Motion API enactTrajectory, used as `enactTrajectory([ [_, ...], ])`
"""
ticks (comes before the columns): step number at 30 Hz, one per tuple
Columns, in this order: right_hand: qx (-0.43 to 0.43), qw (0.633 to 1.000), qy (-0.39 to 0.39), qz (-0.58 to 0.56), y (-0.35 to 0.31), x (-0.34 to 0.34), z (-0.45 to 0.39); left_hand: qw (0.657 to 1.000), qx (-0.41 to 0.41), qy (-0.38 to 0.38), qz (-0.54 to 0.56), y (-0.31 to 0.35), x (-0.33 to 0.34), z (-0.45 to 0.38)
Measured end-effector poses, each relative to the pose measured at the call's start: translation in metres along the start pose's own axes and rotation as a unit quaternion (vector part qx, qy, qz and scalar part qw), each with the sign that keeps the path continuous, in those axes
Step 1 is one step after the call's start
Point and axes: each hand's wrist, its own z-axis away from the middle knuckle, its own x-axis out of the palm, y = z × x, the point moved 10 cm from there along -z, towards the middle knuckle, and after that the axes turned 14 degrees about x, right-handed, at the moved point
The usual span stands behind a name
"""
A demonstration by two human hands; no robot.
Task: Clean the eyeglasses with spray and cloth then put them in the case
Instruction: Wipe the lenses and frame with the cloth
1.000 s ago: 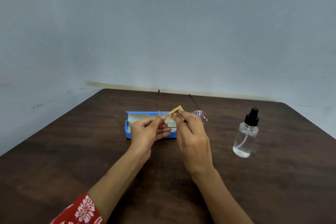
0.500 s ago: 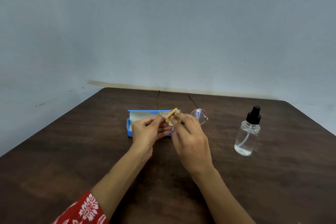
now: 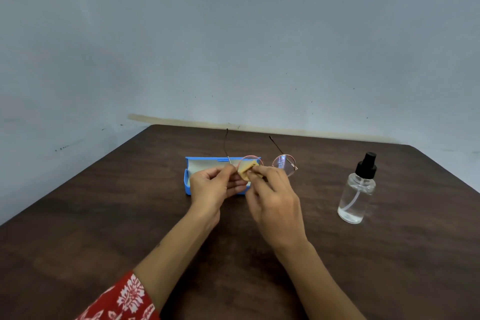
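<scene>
Round thin-rimmed eyeglasses are held above the table, temples pointing away from me. My left hand pinches the frame at its left hinge. My right hand presses a small yellow cloth onto the left lens with its fingertips. The right lens is uncovered. Behind my hands lies the blue case, open, with a pale lining; my hands hide its front. A clear spray bottle with a black pump top stands upright to the right, apart from both hands.
Everything rests on a dark wooden table set against a grey-blue wall. The table's far edge runs just behind the glasses' temple tips. A red patterned sleeve covers my left forearm at the bottom.
The cloth has shifted slightly on the left lens under my right fingertips, and more of the lens rim shows. The left hand's grip is unchanged.
</scene>
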Motion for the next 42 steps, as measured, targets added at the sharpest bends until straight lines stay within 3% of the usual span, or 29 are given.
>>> enactTrajectory([
  [6, 0.027, 0.998, 0.049, 0.024, 0.012, -0.008, -0.002, 1.000, -0.014, 0.000, -0.005, -0.003, 0.000, 0.002],
  [12, 0.002, 1.000, 0.007, -0.007, 0.003, 0.003, 0.002, 1.000, 0.001, 0.001, 0.001, 0.000, 0.000, 0.001],
  [19, 0.042, 0.997, 0.052, 0.024, 0.017, -0.007, -0.003, 1.000, -0.012, 0.000, -0.008, -0.005, 0.001, 0.002],
  [24, -0.014, 1.000, 0.003, -0.009, 0.000, 0.003, 0.005, 1.000, 0.004, 0.005, 0.003, -0.001, 0.000, 0.002],
  [31, 0.051, 0.998, 0.039, 0.018, 0.020, -0.007, 0.000, 1.000, -0.010, 0.006, -0.014, -0.006, -0.003, 0.001],
  [42, 0.028, 0.999, 0.023, -0.007, 0.007, -0.008, 0.000, 1.000, -0.004, 0.007, -0.019, -0.006, -0.004, -0.002],
])
